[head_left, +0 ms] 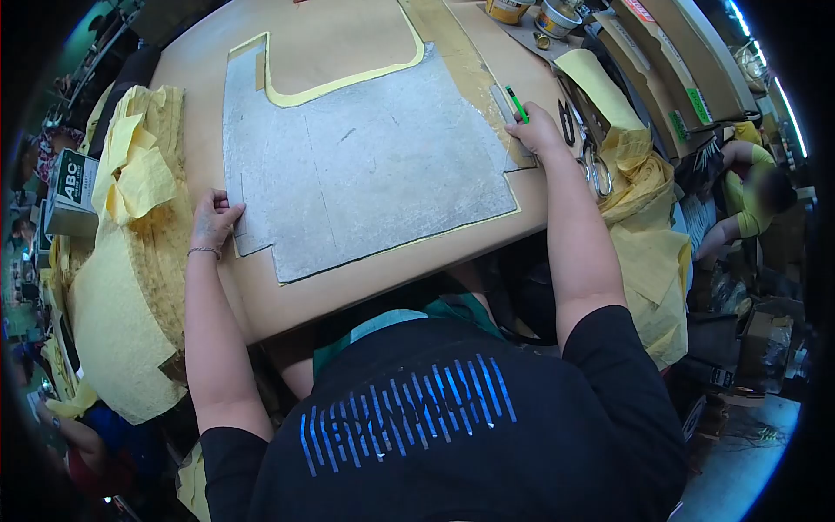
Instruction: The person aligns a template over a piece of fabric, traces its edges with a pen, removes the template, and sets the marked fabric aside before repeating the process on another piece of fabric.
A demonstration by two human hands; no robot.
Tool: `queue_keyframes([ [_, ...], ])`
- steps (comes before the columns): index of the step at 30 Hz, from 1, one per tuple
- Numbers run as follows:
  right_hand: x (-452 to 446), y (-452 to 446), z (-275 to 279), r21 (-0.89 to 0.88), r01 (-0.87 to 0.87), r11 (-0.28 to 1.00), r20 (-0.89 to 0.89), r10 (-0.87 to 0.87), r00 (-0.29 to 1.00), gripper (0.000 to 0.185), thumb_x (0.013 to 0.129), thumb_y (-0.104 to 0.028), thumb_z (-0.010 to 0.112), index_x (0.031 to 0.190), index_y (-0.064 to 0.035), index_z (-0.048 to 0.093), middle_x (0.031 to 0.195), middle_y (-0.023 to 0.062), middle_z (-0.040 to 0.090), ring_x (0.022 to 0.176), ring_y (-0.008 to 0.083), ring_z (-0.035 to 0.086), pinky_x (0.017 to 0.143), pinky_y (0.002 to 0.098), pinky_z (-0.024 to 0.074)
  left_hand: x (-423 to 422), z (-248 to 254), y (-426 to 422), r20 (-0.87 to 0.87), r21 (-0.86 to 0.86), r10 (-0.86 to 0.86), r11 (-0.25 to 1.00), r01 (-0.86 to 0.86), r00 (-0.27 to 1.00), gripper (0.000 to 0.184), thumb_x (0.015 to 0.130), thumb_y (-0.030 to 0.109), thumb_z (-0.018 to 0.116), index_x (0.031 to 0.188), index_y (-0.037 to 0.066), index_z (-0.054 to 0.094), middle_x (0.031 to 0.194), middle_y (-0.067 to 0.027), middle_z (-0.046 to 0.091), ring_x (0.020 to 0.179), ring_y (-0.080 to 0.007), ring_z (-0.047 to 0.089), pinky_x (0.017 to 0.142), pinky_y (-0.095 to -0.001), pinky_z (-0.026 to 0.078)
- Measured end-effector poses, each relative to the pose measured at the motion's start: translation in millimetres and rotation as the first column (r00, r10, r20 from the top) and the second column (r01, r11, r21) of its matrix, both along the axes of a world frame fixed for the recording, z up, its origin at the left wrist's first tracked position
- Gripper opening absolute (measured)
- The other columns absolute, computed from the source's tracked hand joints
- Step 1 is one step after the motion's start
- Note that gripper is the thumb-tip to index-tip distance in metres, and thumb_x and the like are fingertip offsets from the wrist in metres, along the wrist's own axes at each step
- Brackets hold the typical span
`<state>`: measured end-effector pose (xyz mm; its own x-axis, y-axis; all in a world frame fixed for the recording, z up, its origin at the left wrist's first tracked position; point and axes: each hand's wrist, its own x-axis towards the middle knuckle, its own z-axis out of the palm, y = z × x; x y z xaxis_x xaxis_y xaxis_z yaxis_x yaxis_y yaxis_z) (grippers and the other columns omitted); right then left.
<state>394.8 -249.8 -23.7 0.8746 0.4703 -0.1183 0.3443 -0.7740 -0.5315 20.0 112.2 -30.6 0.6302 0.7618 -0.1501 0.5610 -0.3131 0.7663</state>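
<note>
A large flat grey pattern sheet (365, 165) with a U-shaped cutout and notched corners lies on the tan table (513, 228). A thin yellow border shows along the cutout and lower edge. At the sheet's left edge, my left hand (215, 219) is closed, fingers curled and thumb at the rim, gripping the edge. My right hand (537, 130) is at the right edge, closed around a green pen or pencil (517, 103) that points up and away from me. Its fingertips also touch the sheet's corner; what lies under them is hidden.
Scissors (597, 170) and other metal tools lie right of my right hand. Crumpled yellow material (639, 187) hangs over that side, with more piled at left (130, 287). Tubs (557, 17) stand at the back right near cardboard boxes (670, 61). A person (744, 200) sits at far right.
</note>
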Motion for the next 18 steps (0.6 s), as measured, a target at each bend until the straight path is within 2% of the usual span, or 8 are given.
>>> queue_keyframes([
  [13, 4.1, -1.7, -2.9, 0.008, -0.058, 0.998, 0.052, 0.058, 0.997, 0.033, 0.062, -0.019, 0.070, 0.083, 0.0002, 0.052, 0.081, 0.0164, 0.058, 0.077, 0.0279, 0.057, 0.069, 0.0341, 0.0429, -0.4, 4.3, -6.0, 0.004, 0.001, -0.008, 1.000, 0.008, 1.000, 0.032, 0.064, 0.008, 0.070, 0.088, 0.001, 0.049, 0.077, -0.0033, 0.051, 0.067, -0.0100, 0.047, 0.062, -0.0227, 0.044],
  [18, 1.3, -6.1, -7.6, 0.074, -0.068, 0.995, 0.049, 0.064, 0.997, 0.033, 0.063, -0.021, 0.069, 0.081, 0.0000, 0.052, 0.077, 0.0157, 0.057, 0.073, 0.0272, 0.056, 0.067, 0.0342, 0.0428, -1.7, -4.8, -0.9, 0.031, 0.001, -0.002, 1.000, 0.002, 1.000, 0.031, 0.065, 0.008, 0.069, 0.088, 0.001, 0.050, 0.076, -0.0029, 0.051, 0.066, -0.0100, 0.047, 0.062, -0.0227, 0.044],
])
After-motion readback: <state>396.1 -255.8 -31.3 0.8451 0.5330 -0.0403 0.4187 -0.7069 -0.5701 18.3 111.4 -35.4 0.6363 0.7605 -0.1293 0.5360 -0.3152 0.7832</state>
